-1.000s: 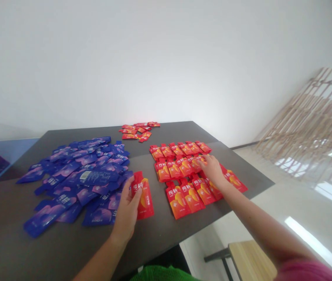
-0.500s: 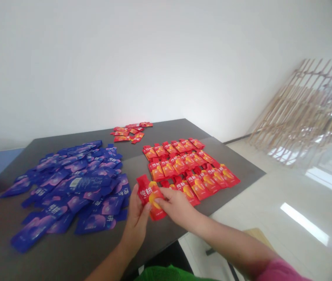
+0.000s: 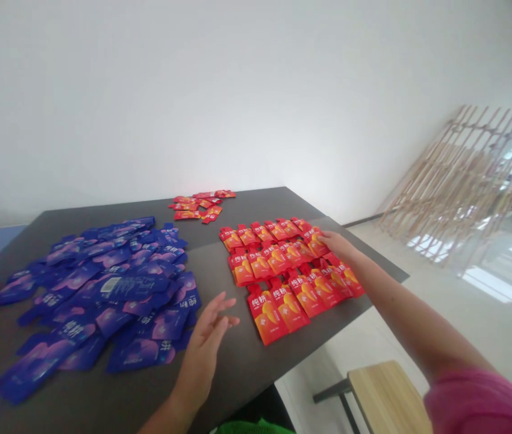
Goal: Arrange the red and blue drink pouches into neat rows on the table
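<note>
My left hand [image 3: 206, 343] hovers over the dark table between the blue and red pouches. It holds nothing, and its fingers are apart. Out at the right side, my right hand [image 3: 334, 242] grips the edge of a red pouch [image 3: 314, 240] printed with yellow fruit, at the right end of the rows. Its fingertips are partly hidden. Red pouches [image 3: 290, 256] lie face up in three overlapping rows. At the left end of the front row, one pouch [image 3: 267, 316] lies slightly tilted near my left hand.
A heap of blue pouches [image 3: 115, 283] covers the left of the table [image 3: 233, 377]. Several loose red pouches [image 3: 188, 206] lie at the back by the white wall [image 3: 238, 90]. A wooden stool [image 3: 387, 398] stands below the right edge. Wooden racks [image 3: 459, 175] lean against the wall.
The red pouch formerly between both hands now appears laid at the front row's left end. My right hand has moved away to the back right, onto another pouch. My left hand has opened.
</note>
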`<act>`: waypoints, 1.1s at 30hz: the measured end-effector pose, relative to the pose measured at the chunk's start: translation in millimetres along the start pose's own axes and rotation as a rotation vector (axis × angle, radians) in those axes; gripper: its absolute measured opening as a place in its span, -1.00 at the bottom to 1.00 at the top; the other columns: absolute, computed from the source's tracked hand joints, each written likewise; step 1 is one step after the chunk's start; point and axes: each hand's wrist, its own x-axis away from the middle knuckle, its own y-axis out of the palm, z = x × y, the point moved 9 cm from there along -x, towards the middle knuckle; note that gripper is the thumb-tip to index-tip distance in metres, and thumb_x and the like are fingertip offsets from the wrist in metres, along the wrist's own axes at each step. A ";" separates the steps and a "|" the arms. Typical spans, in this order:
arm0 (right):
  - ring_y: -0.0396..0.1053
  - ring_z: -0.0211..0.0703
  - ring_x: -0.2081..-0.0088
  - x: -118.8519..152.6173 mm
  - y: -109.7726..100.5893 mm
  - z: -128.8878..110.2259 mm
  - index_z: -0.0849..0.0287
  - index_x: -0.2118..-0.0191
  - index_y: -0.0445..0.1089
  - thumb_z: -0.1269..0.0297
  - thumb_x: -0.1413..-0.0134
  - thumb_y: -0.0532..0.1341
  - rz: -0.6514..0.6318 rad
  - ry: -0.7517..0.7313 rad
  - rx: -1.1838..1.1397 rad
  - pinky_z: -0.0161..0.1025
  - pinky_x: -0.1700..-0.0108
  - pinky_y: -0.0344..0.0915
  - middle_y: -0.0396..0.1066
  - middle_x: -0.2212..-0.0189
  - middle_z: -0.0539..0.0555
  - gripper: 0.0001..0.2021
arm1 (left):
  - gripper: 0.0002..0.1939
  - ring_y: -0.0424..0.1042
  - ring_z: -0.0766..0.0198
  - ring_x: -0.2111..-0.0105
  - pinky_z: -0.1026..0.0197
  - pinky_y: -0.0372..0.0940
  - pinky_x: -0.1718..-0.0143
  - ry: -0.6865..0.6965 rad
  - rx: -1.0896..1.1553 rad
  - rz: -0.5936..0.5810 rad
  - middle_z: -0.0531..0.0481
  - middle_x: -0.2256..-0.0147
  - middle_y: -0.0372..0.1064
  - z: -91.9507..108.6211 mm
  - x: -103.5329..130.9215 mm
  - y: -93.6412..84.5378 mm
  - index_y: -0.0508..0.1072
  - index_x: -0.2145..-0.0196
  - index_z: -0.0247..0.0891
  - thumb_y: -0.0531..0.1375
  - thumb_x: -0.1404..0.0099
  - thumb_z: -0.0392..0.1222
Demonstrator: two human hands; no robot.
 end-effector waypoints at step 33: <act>0.47 0.00 0.10 252.2 105.6 -72.8 0.05 -0.01 0.41 0.13 -0.09 0.27 0.392 -0.716 0.189 -0.11 0.12 0.42 0.50 0.12 0.14 -0.65 | -0.33 0.38 0.07 -0.05 0.02 0.23 -0.13 0.421 -0.612 0.017 -0.24 -0.28 0.03 97.0 -138.6 6.2 0.00 -0.33 -0.22 0.08 -0.29 -0.21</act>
